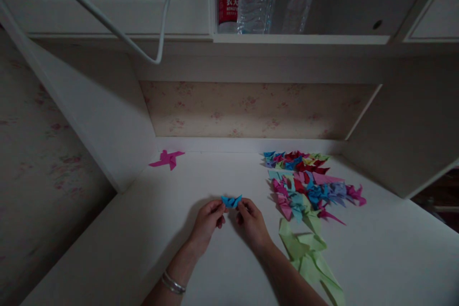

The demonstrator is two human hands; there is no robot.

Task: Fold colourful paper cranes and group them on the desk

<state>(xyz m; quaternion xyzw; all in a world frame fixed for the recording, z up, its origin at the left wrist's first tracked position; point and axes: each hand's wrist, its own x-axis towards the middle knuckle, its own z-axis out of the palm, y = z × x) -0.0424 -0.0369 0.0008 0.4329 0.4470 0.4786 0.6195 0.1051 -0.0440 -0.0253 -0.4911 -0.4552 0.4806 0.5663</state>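
Note:
A small blue folded-paper piece [231,202], with pointed ends, is held just above the white tabletop between my two hands. My left hand [209,220] pinches its left end between thumb and fingers. At the right end, the fingers of my right hand [252,222] are closed on the same piece. To the right lies a crowded group of colourful folded-paper figures [315,193] in pink, blue, red, purple and green. Nearer my right forearm is a large light-green folded-paper figure [308,258].
A magenta folded-paper figure [168,158] lies at the table's back left. White side panels flank the tabletop [143,248]. Overhead, a shelf holds plastic bottles [255,0], and a bent white tube [156,60] hangs down at the upper left.

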